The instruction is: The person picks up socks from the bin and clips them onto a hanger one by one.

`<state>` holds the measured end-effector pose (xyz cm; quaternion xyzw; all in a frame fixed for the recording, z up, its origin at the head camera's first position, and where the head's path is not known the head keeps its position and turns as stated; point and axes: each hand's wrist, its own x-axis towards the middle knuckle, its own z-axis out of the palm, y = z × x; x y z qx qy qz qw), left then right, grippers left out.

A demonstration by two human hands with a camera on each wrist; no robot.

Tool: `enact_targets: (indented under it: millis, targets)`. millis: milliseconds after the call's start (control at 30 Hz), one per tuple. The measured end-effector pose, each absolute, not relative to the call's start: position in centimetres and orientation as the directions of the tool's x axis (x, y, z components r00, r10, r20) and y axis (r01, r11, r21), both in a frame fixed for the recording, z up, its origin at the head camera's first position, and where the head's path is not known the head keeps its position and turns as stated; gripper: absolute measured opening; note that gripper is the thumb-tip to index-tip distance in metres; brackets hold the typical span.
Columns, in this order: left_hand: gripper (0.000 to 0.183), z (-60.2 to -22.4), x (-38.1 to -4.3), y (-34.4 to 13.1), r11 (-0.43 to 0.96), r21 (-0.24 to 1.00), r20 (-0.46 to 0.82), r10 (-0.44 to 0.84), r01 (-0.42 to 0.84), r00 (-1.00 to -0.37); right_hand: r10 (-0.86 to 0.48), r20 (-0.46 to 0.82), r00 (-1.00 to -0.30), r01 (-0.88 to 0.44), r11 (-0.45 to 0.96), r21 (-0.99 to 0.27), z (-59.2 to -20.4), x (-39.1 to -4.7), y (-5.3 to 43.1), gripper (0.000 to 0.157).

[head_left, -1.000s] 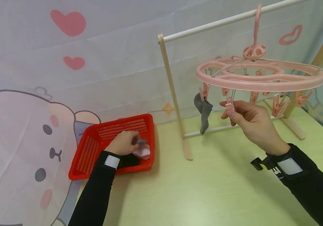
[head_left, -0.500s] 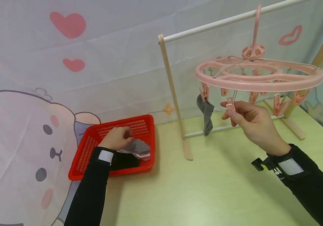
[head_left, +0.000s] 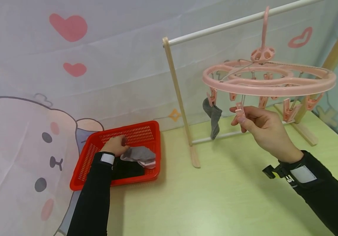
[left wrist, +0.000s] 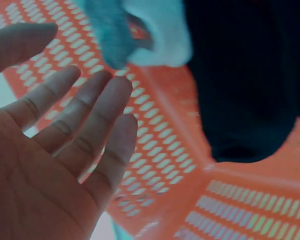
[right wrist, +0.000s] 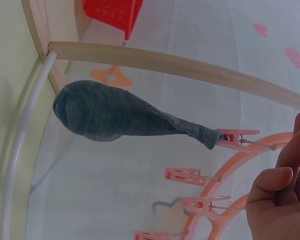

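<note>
The fingers [left wrist: 92, 130] of the left hand [head_left: 114, 146] are relaxed and slightly spread inside the red basket [head_left: 158, 154], just beside a grey sock [head_left: 139, 153]; whether they touch it cannot be told. The sock lies partly over a pink cloth [head_left: 150, 164], next to a black cloth [head_left: 129, 169]. The right hand [head_left: 263, 131] pinches a pink peg [head_left: 240, 109] that dangles from the round hanger [head_left: 263, 90]. A neighbouring peg [head_left: 212, 96] holds a second sock [head_left: 215, 119], also grey. The hanger hooks over a white rail [head_left: 216, 29] above the surface [head_left: 186, 203].
</note>
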<state>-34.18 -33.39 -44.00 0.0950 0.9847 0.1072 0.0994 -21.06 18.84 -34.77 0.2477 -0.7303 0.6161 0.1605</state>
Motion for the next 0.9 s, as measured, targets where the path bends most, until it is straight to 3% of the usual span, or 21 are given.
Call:
enact_targets:
  millis: [300, 467, 667, 900]
  targets:
    - [0.047, -46.3, -33.8, -34.6, 0.957, 0.28, -0.251, 0.152, 0.078, -0.956, -0.173, 0.527, -0.832, -0.552, 0.161, -0.818, -35.0, -21.0, 18.7, 0.025]
    - [0.041, -47.2, -34.1, -34.7, 0.952, 0.279, -0.181, 0.177, 0.122, -0.967, -0.172, 0.522, -0.836, -0.547, 0.172, -0.819, -34.8, -21.0, 18.6, 0.027]
    - [0.02, -47.1, -34.2, -34.5, 0.921, 0.343, -0.081, 0.223, 0.183, -0.971, -0.176, 0.51, -0.842, -0.535, 0.163, -0.829, -34.8, -20.9, 18.3, 0.026]
    - [0.012, -44.6, -34.0, -33.2, 0.901, 0.384, -0.009, 0.224, 0.204, -0.975, -0.188, 0.55, -0.814, -0.576, 0.128, -0.808, -35.0, -21.2, 18.6, 0.026]
